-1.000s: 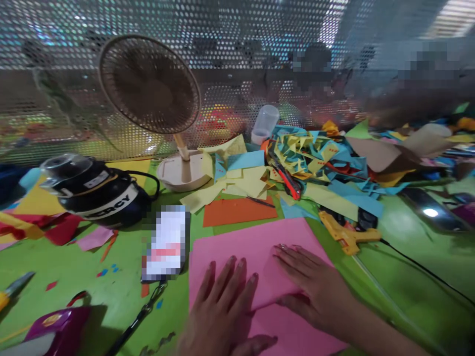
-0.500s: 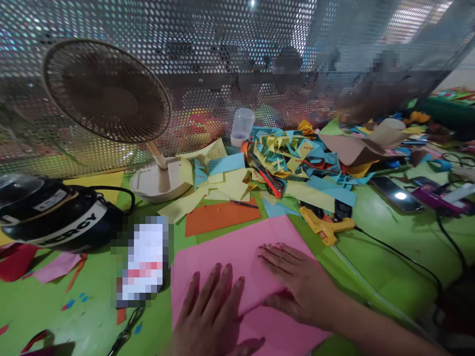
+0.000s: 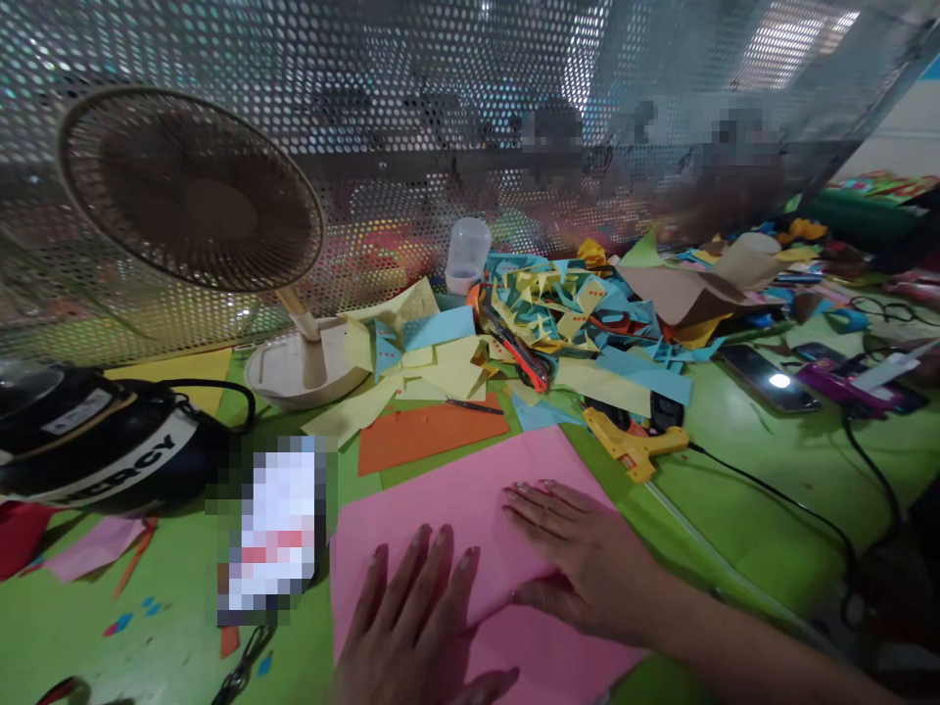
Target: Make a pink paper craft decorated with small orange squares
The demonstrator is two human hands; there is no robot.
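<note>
A sheet of pink paper (image 3: 455, 509) lies on the green table in front of me, with an overlapping edge running between my hands. My left hand (image 3: 411, 617) rests flat on its left part, fingers spread. On the right part lies my right hand (image 3: 580, 548), palm down with fingers stretched out and the thumb near the overlapping edge. Neither hand grips anything. Just beyond the pink sheet is an orange piece of paper (image 3: 418, 438) with a dark thin tool (image 3: 476, 406) on it. To the right of the sheet lies a yellow glue gun (image 3: 632, 446) with its cord.
A beige fan (image 3: 191, 196) stands at the back left, beside a black bag (image 3: 124, 441). Yellow and blue paper scraps (image 3: 550, 304) are heaped at the back, with red-handled scissors (image 3: 525, 357). A phone (image 3: 768, 377) lies at right. A perforated metal panel (image 3: 411, 78) rises behind.
The view has shifted slightly, so everything sits a little further left. Both hands stay flat on the pink paper, with hardly any movement on it.
</note>
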